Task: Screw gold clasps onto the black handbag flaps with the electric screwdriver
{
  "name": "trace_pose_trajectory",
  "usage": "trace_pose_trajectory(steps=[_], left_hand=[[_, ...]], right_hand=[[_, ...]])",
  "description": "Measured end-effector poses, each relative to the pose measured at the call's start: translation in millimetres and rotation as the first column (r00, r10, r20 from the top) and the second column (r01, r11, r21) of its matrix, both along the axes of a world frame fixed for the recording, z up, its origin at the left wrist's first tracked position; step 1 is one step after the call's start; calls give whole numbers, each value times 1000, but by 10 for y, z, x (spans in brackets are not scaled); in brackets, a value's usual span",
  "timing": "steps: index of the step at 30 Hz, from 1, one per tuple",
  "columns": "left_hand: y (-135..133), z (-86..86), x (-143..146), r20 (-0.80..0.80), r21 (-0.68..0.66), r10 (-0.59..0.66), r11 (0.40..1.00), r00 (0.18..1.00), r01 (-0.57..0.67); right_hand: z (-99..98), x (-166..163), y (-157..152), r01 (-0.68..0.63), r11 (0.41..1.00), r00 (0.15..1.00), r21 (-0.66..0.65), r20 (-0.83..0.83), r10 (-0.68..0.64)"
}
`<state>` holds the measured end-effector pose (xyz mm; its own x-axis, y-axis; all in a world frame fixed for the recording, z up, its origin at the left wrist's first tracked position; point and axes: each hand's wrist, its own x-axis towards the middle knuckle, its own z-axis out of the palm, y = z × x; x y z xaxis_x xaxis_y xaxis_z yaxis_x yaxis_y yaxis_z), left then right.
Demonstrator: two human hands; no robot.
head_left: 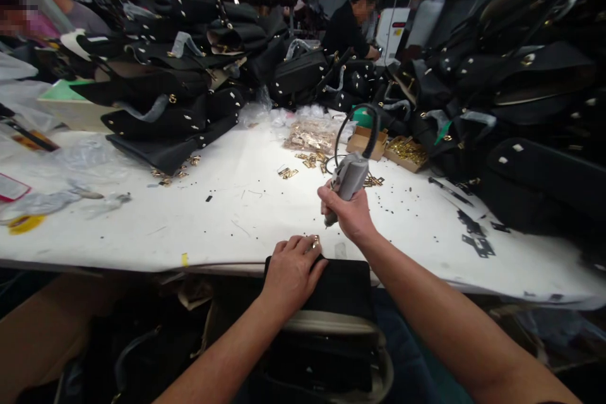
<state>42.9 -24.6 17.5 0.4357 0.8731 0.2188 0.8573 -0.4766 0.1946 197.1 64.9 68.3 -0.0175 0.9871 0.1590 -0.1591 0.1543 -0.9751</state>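
My right hand [353, 211] is closed around a grey electric screwdriver [353, 177], tilted with its narrow tip down and to the left. The tip is above the white table, apart from the bag. A black cord loops up from the tool's top end. At the table's front edge, my left hand [293, 268] grips the edge of a black bag [343, 284], fingers bent over it and thumb along its face. A small gold metal fitting [315, 241] shows at my left fingertips. The bag's open mouth, with a pale rim, faces me.
Gold fittings [310, 160] lie loose beside a plastic bag of more [310, 137] and a cardboard box of gold parts [406, 153]. Black bags [161, 120] are piled left, behind and right. Black metal plates [477, 243] lie at right. A person [348, 28] works behind.
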Motion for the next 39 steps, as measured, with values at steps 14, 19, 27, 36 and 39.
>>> trace_pose_trajectory(steps=[14, 19, 27, 36, 39], left_hand=[[116, -197, -109, 29, 280, -128, 953, 991, 115], [136, -249, -131, 19, 292, -121, 950, 992, 111], [156, -267, -191, -43, 309, -174, 934, 984, 179], [146, -257, -181, -63, 288, -168, 941, 984, 179], [135, -250, -167, -43, 287, -157, 944, 987, 163]], right_hand=[[132, 2113, 412, 632, 761, 774, 145, -72, -629], [-48, 2285, 640, 694, 711, 717, 114, -25, -696], [-222, 2322, 972, 708, 698, 703, 104, -12, -711], [-366, 2333, 1025, 720, 691, 687, 56, 80, -722], [-360, 2338, 1018, 731, 680, 677, 53, 72, -733]])
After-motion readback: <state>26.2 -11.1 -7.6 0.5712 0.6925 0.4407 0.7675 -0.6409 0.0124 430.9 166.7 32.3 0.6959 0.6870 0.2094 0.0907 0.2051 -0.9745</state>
